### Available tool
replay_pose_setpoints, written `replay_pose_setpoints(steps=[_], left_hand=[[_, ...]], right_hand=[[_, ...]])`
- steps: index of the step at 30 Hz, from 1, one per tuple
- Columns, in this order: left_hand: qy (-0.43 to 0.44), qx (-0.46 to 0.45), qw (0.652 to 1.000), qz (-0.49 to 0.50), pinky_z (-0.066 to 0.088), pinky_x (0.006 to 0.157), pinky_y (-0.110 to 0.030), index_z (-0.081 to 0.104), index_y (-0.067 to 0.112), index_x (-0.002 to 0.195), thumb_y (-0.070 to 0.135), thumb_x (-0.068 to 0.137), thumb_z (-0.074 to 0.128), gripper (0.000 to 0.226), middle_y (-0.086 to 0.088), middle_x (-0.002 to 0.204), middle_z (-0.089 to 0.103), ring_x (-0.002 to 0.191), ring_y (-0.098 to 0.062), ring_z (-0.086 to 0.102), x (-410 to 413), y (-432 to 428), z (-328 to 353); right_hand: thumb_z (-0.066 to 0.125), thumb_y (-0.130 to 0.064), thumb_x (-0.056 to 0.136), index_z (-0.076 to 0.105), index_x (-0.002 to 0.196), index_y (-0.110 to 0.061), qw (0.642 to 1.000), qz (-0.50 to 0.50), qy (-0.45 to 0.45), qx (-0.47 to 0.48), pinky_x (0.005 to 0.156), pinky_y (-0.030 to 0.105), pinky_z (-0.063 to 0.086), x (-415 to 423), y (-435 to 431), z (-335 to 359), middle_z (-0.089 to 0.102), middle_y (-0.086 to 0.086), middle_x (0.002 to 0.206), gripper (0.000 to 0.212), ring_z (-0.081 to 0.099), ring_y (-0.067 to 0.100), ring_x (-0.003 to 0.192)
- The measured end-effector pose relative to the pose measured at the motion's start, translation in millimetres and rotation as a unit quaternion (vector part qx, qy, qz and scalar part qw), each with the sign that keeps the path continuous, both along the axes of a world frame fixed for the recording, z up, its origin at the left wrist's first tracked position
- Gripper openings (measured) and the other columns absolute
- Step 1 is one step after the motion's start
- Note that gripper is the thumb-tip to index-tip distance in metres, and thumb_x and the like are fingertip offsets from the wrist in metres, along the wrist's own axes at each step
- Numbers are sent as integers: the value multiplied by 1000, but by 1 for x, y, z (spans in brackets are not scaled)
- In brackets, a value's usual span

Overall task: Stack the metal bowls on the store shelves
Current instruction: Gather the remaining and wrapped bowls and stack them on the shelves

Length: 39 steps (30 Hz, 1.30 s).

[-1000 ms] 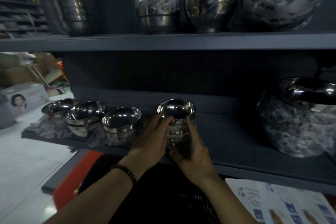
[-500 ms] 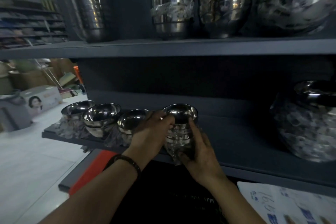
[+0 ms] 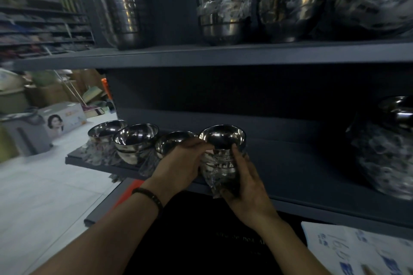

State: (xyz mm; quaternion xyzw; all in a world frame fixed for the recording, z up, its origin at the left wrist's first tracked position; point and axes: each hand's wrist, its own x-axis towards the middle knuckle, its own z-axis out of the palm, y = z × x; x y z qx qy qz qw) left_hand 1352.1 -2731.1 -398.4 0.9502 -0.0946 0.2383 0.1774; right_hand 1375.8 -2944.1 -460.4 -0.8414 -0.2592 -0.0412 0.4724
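Note:
A stack of small metal bowls (image 3: 222,147), partly in a clear plastic wrap, is at the front edge of the lower shelf (image 3: 312,169). My left hand (image 3: 181,163) grips the stack's left side, fingers curled near the top bowl's rim. My right hand (image 3: 243,178) cups the right side and bottom of the stack. Three more small bowl stacks (image 3: 135,140) stand in a row to the left on the same shelf; the nearest of them (image 3: 172,143) is partly hidden behind my left hand.
The upper shelf (image 3: 223,56) carries tall and wrapped bowl stacks (image 3: 223,11). A large wrapped bowl stack (image 3: 384,147) stands at the right of the lower shelf. A printed white box (image 3: 357,250) lies lower right. Boxes and a tiled floor (image 3: 44,185) lie to the left.
The view has shifted so the shelves sit further right. Both hands stay on the bowl stack; my left fingers now curl closer over the top bowl's rim.

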Motion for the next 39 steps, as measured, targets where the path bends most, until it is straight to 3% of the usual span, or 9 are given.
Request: replay_pose_setpoints(steps=[6,11,14,16,22,28,32,36,39], left_hand=[[6,39,999,15,60,90,-42,60,40,136,15,92,53,52,16,137,59,120,-16,63,-6,0,5],[-32,66,997,15,58,91,-41,61,38,135,24,95,55,42,15,137,61,122,-18,60,-17,-21,22],[-76,76,994,-5,55,96,-44,65,33,132,22,93,64,41,11,133,64,120,-21,59,-15,-47,32],[-96,78,992,-34,54,97,-45,66,31,131,22,92,64,39,9,130,65,117,-21,59,-12,-75,41],[-115,51,985,-118,56,89,-40,66,36,126,31,98,61,29,17,121,61,111,-12,53,3,-179,67],[-96,32,976,-192,55,88,-36,62,36,132,33,102,61,30,16,125,55,118,-12,46,34,-282,77],[-121,31,970,-210,51,101,-39,63,33,140,29,100,65,40,11,127,59,119,-16,47,69,-323,81],[-177,31,964,-194,58,88,-39,66,36,141,28,98,70,44,13,124,68,114,-16,54,99,-349,75],[-184,33,965,-186,60,83,-40,69,37,138,31,98,71,41,10,122,69,110,-19,57,116,-364,66]], right_hand=[[77,-26,94,-8,152,-72,1000,7,-3,-22,122,30,27,5,-4,4,7,-7,175,113,13,13,162],[72,-22,95,3,162,-58,997,-65,-39,-22,108,29,43,-3,-27,18,29,-1,166,103,42,20,147],[70,-25,97,6,167,-44,992,-112,-48,-19,110,33,43,-18,-53,26,30,3,164,97,41,25,146],[68,-29,99,5,166,-44,987,-143,-60,-34,112,39,46,-24,-78,34,28,-1,163,94,41,27,144],[68,-27,100,19,165,-34,949,-305,-85,17,107,32,43,-28,-185,61,33,0,164,82,44,24,143],[70,-27,98,37,155,-30,902,-412,-78,104,92,36,50,-23,-281,65,48,5,149,66,58,21,121],[73,-29,97,37,155,-24,889,-439,-50,125,106,40,48,8,-329,75,43,10,152,69,53,28,131],[77,-42,92,29,161,-31,901,-406,1,150,117,52,43,39,-363,56,35,8,162,85,46,31,143],[81,-42,90,23,164,-34,908,-350,66,222,119,53,41,51,-375,34,40,-5,159,95,42,25,148]])
